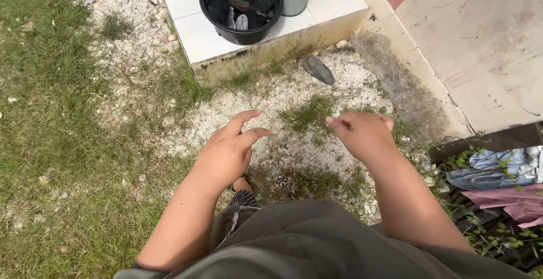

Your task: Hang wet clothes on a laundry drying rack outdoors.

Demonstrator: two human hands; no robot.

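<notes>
Two empty hands over stony ground, near a black bucket.

The left hand (226,153) has its fingers spread wide and holds nothing. The right hand (365,135) is loosely curled and holds nothing. The black bucket (242,5) of dark clothes sits well ahead of both hands, on a white tiled slab (192,30).

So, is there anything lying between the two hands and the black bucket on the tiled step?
Nothing visible blocks the way. Between the left hand, the right hand and the black bucket lie only gravel, grass tufts and the tiled step edge.
</notes>
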